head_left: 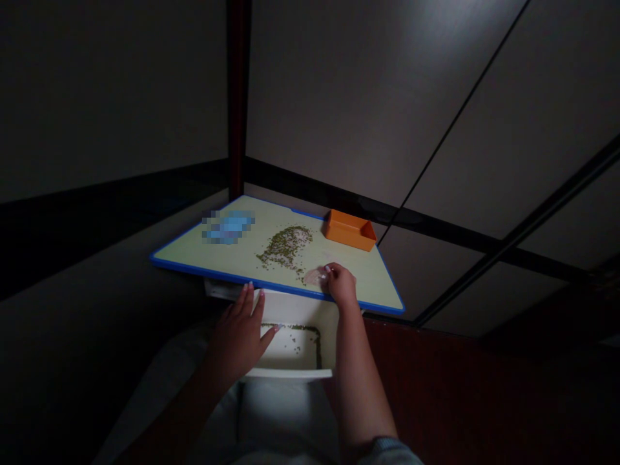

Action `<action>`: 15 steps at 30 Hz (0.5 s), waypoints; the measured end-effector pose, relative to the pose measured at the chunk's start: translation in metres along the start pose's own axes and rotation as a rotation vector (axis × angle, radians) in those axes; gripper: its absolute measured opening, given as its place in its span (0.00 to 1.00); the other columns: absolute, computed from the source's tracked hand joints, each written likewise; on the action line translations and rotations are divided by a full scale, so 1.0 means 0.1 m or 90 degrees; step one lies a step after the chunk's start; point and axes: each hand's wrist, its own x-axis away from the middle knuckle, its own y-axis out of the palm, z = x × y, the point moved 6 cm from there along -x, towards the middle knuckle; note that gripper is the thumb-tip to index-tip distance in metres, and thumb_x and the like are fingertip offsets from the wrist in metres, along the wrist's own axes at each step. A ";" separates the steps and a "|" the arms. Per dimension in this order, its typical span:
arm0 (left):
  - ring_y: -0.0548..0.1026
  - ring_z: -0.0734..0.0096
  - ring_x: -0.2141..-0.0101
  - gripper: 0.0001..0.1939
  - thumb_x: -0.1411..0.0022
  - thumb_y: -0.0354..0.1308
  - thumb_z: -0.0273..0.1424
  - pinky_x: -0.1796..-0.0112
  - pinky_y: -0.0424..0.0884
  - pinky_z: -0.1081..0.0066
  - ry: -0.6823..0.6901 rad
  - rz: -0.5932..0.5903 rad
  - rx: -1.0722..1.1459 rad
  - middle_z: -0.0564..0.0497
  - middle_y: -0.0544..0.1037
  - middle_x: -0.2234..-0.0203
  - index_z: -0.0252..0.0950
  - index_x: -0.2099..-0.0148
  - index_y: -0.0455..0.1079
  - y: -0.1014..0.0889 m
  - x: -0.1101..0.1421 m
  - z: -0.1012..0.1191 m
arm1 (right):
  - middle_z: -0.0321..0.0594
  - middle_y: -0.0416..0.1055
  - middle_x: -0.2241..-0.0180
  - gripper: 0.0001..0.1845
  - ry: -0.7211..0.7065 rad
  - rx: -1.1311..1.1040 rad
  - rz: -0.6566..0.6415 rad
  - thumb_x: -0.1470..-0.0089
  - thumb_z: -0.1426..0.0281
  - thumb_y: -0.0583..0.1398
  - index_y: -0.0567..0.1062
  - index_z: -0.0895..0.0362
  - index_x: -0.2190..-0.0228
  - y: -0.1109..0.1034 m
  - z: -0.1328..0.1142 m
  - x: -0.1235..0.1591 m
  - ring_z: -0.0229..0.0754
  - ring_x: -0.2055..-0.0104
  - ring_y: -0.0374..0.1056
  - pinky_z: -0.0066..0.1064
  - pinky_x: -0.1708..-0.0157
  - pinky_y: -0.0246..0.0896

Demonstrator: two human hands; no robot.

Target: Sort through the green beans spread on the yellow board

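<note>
A pale board with a blue rim [203,263] lies in front of me with a heap of small green grains [285,244] near its middle. My right hand [341,284] rests on the board's near edge, fingers curled around a small pale clump [314,276] beside the grains. My left hand [241,336] lies open, fingers spread, over the left edge of a white tray [290,371] that sits below the board's near edge. A thin line of grains lies inside the tray.
An orange rectangular box [349,230] stands at the board's far right corner. A blurred blue patch [228,226] lies at the board's far left. Dark walls and a red-brown post [237,97] close in behind; white cloth covers my lap.
</note>
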 end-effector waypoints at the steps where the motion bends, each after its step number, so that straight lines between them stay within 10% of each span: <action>1: 0.53 0.48 0.36 0.35 0.41 0.49 0.44 0.43 0.62 0.55 -0.001 0.000 -0.001 0.30 0.55 0.36 0.24 0.38 0.59 0.00 0.00 0.00 | 0.34 0.77 0.63 0.13 0.004 0.004 0.001 0.40 0.68 0.53 0.77 0.48 0.63 0.00 0.01 0.00 0.40 0.58 0.69 0.30 0.57 0.53; 15: 0.53 0.49 0.35 0.35 0.40 0.48 0.45 0.44 0.62 0.56 0.003 -0.001 -0.019 0.31 0.56 0.36 0.25 0.38 0.59 0.01 0.01 0.00 | 0.33 0.78 0.66 0.12 -0.045 -0.035 -0.016 0.40 0.69 0.53 0.78 0.50 0.64 0.04 -0.01 0.00 0.38 0.61 0.70 0.29 0.57 0.54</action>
